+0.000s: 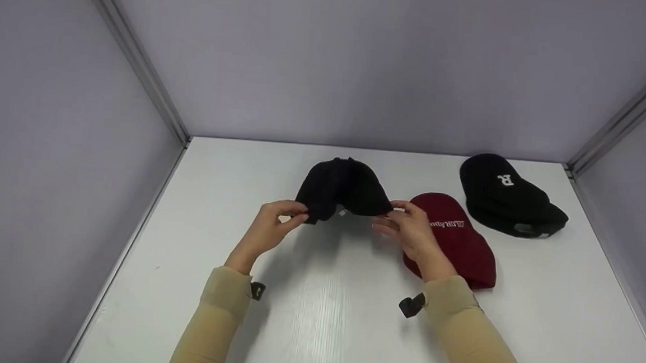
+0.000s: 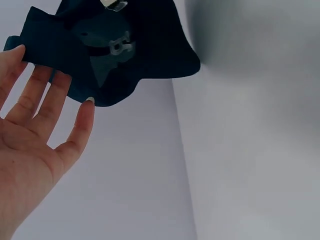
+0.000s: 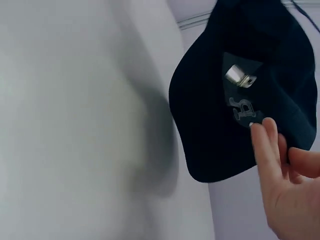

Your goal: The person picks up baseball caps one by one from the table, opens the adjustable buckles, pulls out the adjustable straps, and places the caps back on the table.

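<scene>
Two edges of the dark cap (image 1: 368, 194), just left of the red cap (image 1: 464, 249), are pinched: left hand (image 1: 268, 226) and right hand (image 1: 418, 235) each close thumb and fingers over it. Light, even tension should keep its shape uncreased.

Held cap (image 1: 364, 192) — over counter (image 1: 169, 307), between left fingers (image 1: 290, 206) and right fingers (image 1: 404, 205). Second cap (image 1: 462, 246) on counter, right of held cap. Third cap (image 1: 496, 197) — farther back, right of second, near counter's rear right corner. Wall panel (image 1: 330, 64) behind counter.
</scene>
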A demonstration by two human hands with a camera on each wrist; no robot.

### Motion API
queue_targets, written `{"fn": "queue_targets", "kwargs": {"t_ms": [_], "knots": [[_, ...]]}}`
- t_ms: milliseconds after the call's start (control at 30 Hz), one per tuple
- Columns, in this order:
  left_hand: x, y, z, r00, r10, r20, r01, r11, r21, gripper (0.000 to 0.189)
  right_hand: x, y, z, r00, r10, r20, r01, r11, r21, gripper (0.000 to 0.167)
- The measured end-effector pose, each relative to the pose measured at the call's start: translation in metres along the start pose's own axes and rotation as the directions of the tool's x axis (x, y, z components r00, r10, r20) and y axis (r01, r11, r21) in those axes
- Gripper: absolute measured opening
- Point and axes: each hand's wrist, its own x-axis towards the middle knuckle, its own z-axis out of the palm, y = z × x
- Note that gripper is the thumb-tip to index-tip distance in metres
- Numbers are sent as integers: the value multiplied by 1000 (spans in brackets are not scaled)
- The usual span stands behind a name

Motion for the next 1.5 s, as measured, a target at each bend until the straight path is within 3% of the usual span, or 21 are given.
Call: {"fn": "queue_targets", "kwargs": {"t_ms": [100,200,467,800,1033,1200,1300,1367,1500], "knots": [[-1,-5,-1,1000,2,-3,-2,999,49,13,3,1,0,998,52,26,-55,989,134,27],[-1,-9,-1,1000,26,0,-26,996,87,13,3,-1,1,997,74,39,-80,980,185,26],[-2,-13,-1,997,69,23,-72,991,116,14,0,-5,6,996,81,29,-83,990,114,34],[-8,-17,-1,997,-22,79,4,977,214,13,6,1,3,988,146,-56,-142,988,67,26],[-13,-26,5,990,-26,140,-27,929,369,10,9,9,6,979,178,-102,-189,976,-108,32],[-14,-33,11,991,17,132,-80,868,489,8,9,16,9,983,173,-61,-182,964,-196,42],[-16,-37,14,990,12,139,-88,829,553,7,11,20,11,986,166,-27,-168,960,-223,48],[-17,-40,17,989,-5,151,-83,815,573,7,10,22,12,986,165,-8,-162,956,-244,53],[-21,-46,22,984,-37,173,-69,819,569,8,7,25,13,987,163,12,-150,935,-321,59]]}}
